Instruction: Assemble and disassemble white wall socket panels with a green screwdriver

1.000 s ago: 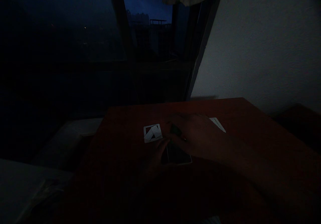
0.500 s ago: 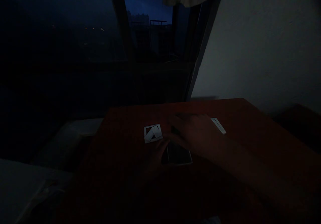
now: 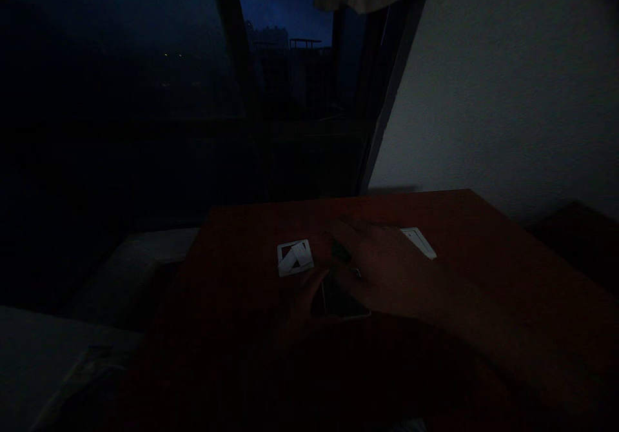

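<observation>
The scene is very dark. My right hand point(image 3: 382, 271) reaches over a red-brown table point(image 3: 483, 225), its fingers curled around a small dark greenish piece point(image 3: 341, 251). Just left of those fingertips lies a small white square frame point(image 3: 294, 257) with pale and dark shapes inside. Under the right hand is a dark flat panel with a pale edge point(image 3: 341, 303). My left hand point(image 3: 300, 300), barely visible, grips the panel's left edge with the thumb on top.
A white card point(image 3: 420, 242) lies on the table behind my right hand. A window frame point(image 3: 382, 116) and a pale wall point(image 3: 507, 97) stand beyond the table. A pale surface point(image 3: 145, 251) sits left of the table.
My right hand has shifted slightly back toward me over the dark panel, and the small greenish piece shows again at its fingertips. The white frame has not moved.
</observation>
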Motion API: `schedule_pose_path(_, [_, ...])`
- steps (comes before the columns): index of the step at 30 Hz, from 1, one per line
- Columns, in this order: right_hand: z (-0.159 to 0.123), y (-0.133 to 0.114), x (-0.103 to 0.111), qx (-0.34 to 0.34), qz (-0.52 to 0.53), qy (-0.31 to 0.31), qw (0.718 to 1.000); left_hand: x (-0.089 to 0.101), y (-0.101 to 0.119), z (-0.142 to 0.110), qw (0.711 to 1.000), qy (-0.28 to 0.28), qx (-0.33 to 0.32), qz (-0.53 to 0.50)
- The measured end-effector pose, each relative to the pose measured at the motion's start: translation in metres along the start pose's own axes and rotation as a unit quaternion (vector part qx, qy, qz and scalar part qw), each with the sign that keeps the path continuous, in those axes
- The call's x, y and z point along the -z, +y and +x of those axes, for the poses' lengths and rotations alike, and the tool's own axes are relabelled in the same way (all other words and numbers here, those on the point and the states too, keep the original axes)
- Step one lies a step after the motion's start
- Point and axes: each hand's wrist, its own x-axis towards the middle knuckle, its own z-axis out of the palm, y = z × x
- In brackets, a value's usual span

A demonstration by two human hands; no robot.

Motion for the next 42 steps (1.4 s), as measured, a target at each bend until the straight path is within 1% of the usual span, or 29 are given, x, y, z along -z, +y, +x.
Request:
schedule_pose_path(2, [-0.001,0.0,0.001,0.007,0.005,-0.002,1.0,0.0,0.0,0.0,1.0,0.0,-0.005,0.003])
schedule_pose_path(5, [-0.001,0.0,0.002,-0.019,-0.047,0.002,0.999,0.001,-0.001,0.0,1.0,-0.008,0.005,0.023])
schedule_pose_path(7, [0.0,-0.001,0.003,-0.033,-0.065,-0.001,0.997,0.0,-0.003,0.0,1.0,-0.004,0.006,0.03])
schedule_pose_path(10, [0.0,-0.003,0.005,-0.01,-0.027,-0.019,0.999,-0.002,-0.007,-0.001,1.0,0.008,0.0,0.023])
schedule_pose_path(12, [0.0,-0.003,0.006,0.007,-0.013,-0.029,0.999,-0.003,-0.008,-0.001,1.0,0.004,0.001,0.017])
schedule_pose_path(14, [0.0,-0.003,0.006,0.002,-0.038,-0.027,0.999,-0.004,-0.008,-0.001,1.0,-0.005,0.012,0.016])
schedule_pose_path(17, [0.0,-0.004,0.007,-0.018,-0.075,-0.014,0.997,-0.004,-0.009,-0.001,1.0,-0.002,0.021,0.014])
schedule_pose_path(22, [-0.002,-0.005,0.008,0.038,0.011,-0.013,0.999,-0.001,-0.002,0.0,1.0,0.001,0.015,-0.018])
schedule_pose_path(23, [-0.001,-0.005,0.007,0.036,0.014,-0.012,0.999,0.001,0.001,0.0,1.0,0.0,0.019,-0.014])
schedule_pose_path(25, [0.001,-0.005,0.004,0.004,-0.013,-0.008,1.0,0.003,0.004,0.001,1.0,-0.004,0.022,0.0])
schedule_pose_path(28, [0.004,-0.004,0.001,-0.042,-0.055,-0.002,0.998,0.003,0.002,0.001,1.0,-0.01,0.018,0.013])
schedule_pose_path(30, [0.003,-0.002,0.001,-0.035,-0.037,-0.001,0.999,0.001,-0.003,0.0,1.0,-0.008,0.014,0.014])
schedule_pose_path(32, [0.003,-0.001,0.0,-0.008,0.002,-0.003,1.0,-0.001,-0.006,0.0,1.0,-0.007,0.008,0.012])
schedule_pose_path(34, [0.002,0.001,-0.001,0.006,0.015,-0.003,1.0,-0.001,-0.006,0.0,1.0,-0.01,0.008,0.011])
schedule_pose_path(39, [0.004,0.001,-0.003,-0.045,-0.065,0.015,0.997,0.001,-0.002,0.0,0.999,-0.01,0.019,0.033])
schedule_pose_path(42, [0.003,0.001,0.0,-0.024,-0.019,0.007,1.0,-0.001,-0.004,-0.001,0.999,0.002,0.015,0.03])
